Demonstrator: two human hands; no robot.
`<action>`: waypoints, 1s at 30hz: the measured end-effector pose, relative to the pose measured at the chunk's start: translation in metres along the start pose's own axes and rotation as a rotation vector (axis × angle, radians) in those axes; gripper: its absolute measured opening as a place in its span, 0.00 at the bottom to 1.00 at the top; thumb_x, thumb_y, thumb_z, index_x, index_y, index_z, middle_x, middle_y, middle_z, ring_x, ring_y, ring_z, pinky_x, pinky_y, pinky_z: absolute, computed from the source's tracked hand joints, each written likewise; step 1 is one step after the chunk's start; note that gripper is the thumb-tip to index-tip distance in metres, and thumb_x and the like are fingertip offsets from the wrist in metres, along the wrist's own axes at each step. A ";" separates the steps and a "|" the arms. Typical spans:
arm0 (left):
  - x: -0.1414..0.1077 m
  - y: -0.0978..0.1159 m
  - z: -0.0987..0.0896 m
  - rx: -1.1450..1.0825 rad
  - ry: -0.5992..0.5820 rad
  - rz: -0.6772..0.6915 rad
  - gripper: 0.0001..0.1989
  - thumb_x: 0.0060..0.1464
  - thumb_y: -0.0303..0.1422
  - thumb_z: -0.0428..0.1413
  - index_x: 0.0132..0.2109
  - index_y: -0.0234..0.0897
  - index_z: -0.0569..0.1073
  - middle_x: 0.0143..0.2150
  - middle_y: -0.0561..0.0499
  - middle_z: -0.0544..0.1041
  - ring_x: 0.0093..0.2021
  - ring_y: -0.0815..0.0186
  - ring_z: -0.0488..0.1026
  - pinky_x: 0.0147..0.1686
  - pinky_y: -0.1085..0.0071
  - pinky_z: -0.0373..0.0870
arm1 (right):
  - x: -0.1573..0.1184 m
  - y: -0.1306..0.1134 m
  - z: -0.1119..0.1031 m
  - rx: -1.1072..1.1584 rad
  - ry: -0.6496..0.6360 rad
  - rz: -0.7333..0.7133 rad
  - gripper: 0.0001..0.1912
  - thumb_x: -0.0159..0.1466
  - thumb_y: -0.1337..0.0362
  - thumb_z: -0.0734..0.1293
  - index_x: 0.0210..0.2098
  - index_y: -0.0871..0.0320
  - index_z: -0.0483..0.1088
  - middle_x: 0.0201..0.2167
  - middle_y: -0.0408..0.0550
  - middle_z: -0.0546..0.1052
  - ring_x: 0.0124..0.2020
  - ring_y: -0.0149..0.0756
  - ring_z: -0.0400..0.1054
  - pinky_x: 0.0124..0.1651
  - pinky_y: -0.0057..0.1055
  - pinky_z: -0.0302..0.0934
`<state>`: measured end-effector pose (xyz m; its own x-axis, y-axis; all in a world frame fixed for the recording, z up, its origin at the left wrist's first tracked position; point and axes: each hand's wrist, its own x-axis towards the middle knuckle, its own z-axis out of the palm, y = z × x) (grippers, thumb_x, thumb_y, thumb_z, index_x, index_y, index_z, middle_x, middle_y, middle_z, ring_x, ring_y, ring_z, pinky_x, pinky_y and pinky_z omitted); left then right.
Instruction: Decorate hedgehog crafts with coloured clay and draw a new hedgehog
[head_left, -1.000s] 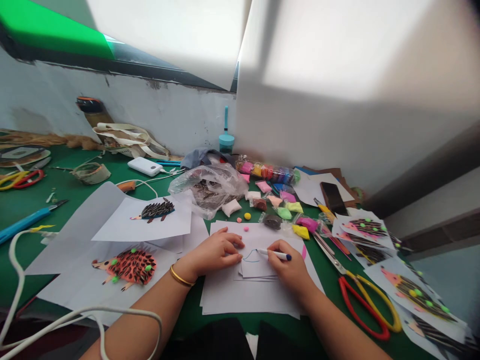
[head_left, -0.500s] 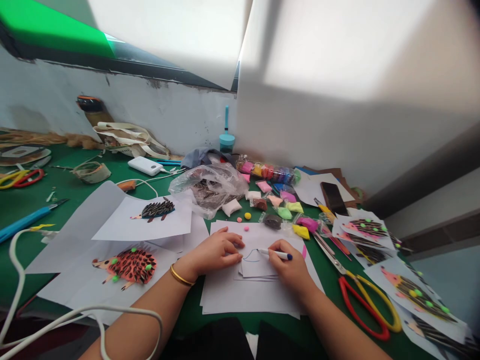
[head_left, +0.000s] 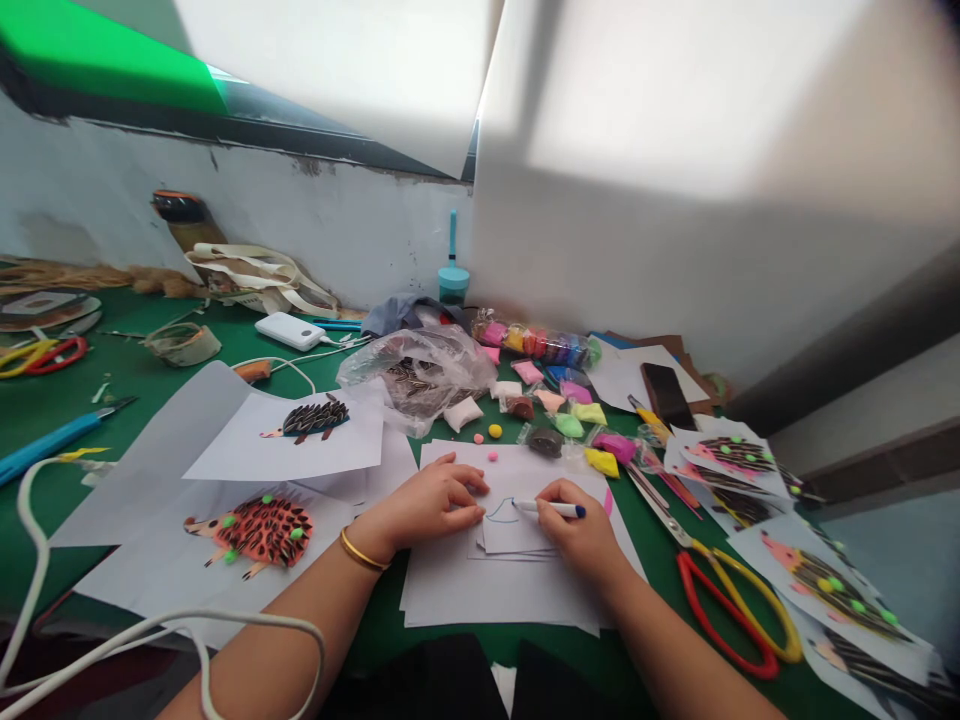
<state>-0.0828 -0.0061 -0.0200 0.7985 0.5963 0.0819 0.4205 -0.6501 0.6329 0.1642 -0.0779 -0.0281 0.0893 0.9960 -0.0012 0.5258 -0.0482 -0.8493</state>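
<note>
My right hand (head_left: 577,530) is closed around a white marker (head_left: 551,508) with a dark blue end, its tip touching a small sheet of paper (head_left: 517,540). A thin blue curved outline (head_left: 501,512) shows on that sheet. My left hand (head_left: 442,502) lies flat with fingers spread, fingertips at the sheet's left edge. Beneath are larger white sheets (head_left: 442,595). Small clay balls, one yellow (head_left: 495,431) and two pink, sit just beyond the paper. To the left lie hedgehog pictures, one with a red body (head_left: 259,535) and one with a dark body (head_left: 311,417).
Beyond my hands are a plastic bag of seeds (head_left: 420,375) and several clay packets (head_left: 568,425). Large scissors (head_left: 720,580) with red and yellow handles lie right, beside more hedgehog pictures (head_left: 832,580) and a phone (head_left: 666,393). A white cable (head_left: 247,620) loops over at lower left.
The marker tip has shifted very slightly left along the outline on the small sheet. My left hand stays where it was.
</note>
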 end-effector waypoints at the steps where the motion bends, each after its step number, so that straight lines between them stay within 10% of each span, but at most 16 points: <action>1: 0.000 0.000 0.000 0.000 -0.001 0.000 0.13 0.62 0.41 0.54 0.37 0.45 0.81 0.53 0.52 0.77 0.59 0.61 0.69 0.67 0.56 0.44 | 0.000 0.000 0.000 0.003 -0.001 0.001 0.07 0.59 0.60 0.63 0.28 0.56 0.69 0.26 0.42 0.72 0.28 0.34 0.64 0.30 0.28 0.56; 30: 0.001 0.002 -0.001 -0.007 -0.002 -0.003 0.13 0.62 0.42 0.54 0.37 0.44 0.81 0.53 0.51 0.78 0.59 0.61 0.69 0.67 0.56 0.44 | -0.002 0.000 -0.002 0.050 -0.027 -0.036 0.08 0.59 0.59 0.62 0.28 0.56 0.68 0.24 0.41 0.70 0.27 0.34 0.63 0.30 0.29 0.56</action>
<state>-0.0821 -0.0063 -0.0183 0.7979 0.5976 0.0788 0.4201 -0.6452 0.6382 0.1656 -0.0799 -0.0270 0.0484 0.9987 0.0158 0.4851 -0.0096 -0.8744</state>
